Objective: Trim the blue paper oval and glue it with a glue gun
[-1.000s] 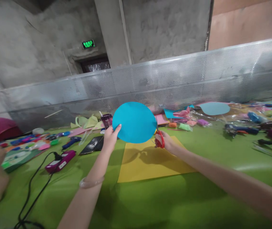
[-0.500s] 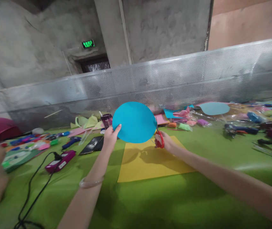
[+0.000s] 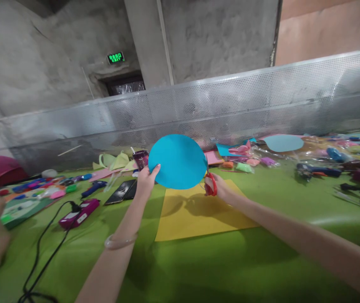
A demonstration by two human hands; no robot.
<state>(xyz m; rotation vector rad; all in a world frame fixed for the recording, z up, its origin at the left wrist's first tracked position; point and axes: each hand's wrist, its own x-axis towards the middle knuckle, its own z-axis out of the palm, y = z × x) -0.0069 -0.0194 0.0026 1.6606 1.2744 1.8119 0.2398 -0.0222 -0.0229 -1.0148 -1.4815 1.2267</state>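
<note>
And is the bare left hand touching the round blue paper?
Touching. The head view shows the left hand gripping the round blue paper, thumb over its edge.

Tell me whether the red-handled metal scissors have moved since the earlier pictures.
No: the red-handled metal scissors, held in the right hand, show no clear shift against the flat yellow paper sheet beneath.

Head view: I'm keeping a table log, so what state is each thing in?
Blue disc, held up, flat
Red scissors, at blue disc's edge; blade opening unclear
Left hand, closed on blue disc
Right hand, closed on red scissors
Yellow sheet, lying flat
Dark cup, upright
Power strip, plug apparently inserted
Exit sign, lit
</note>
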